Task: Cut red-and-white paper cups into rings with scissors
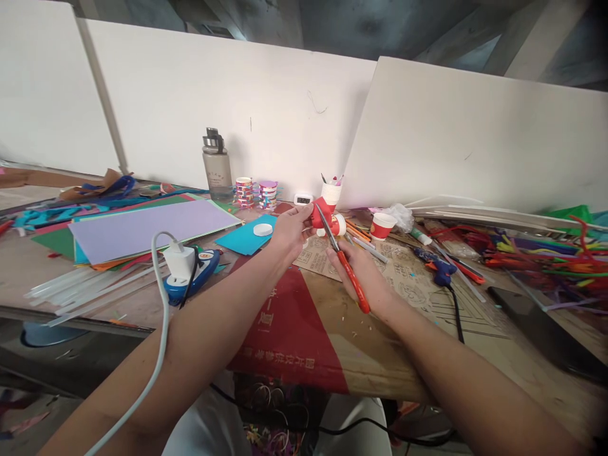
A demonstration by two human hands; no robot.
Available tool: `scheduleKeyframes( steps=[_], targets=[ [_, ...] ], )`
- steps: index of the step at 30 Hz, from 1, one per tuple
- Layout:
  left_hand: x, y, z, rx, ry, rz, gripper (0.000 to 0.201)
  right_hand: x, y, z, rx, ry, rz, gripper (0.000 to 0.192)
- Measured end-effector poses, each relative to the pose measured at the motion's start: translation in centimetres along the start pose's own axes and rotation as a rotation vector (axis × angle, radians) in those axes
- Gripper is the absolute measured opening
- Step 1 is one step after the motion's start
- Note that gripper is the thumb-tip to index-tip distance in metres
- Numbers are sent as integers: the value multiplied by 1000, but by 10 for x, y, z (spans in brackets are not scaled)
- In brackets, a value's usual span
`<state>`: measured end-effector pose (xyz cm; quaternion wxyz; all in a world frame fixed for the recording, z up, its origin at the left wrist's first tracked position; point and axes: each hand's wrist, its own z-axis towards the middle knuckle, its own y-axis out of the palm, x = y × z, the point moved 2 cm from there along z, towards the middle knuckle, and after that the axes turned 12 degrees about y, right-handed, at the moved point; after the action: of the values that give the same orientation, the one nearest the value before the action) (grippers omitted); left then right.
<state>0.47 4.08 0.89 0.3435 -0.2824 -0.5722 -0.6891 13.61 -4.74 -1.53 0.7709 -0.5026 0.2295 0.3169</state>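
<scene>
My left hand [291,229] holds up a small red paper cup piece [320,212] above the table. My right hand [363,273] grips red-handled scissors [342,261], whose metal blades reach up to the red piece and touch it. Just behind the piece lies a red and white cup [338,225] on its side. Both forearms stretch out over a brown cardboard sheet [418,291] with a red printed area.
Coloured paper sheets [142,228] and glue sticks [80,288] lie left, beside a white charger with cable [179,261]. A water bottle [216,166], tape rolls [256,193], a cup of tools [331,190], a red cup [381,226], a blue glue gun [439,269] and pipe cleaners [532,253] stand around.
</scene>
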Motion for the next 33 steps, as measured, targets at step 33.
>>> scheduleKeyframes(
  steps=[33],
  targets=[
    [6,0,4,79,-125,-80,17,-2,-3,-3,-28,-14,-62,29]
  ],
)
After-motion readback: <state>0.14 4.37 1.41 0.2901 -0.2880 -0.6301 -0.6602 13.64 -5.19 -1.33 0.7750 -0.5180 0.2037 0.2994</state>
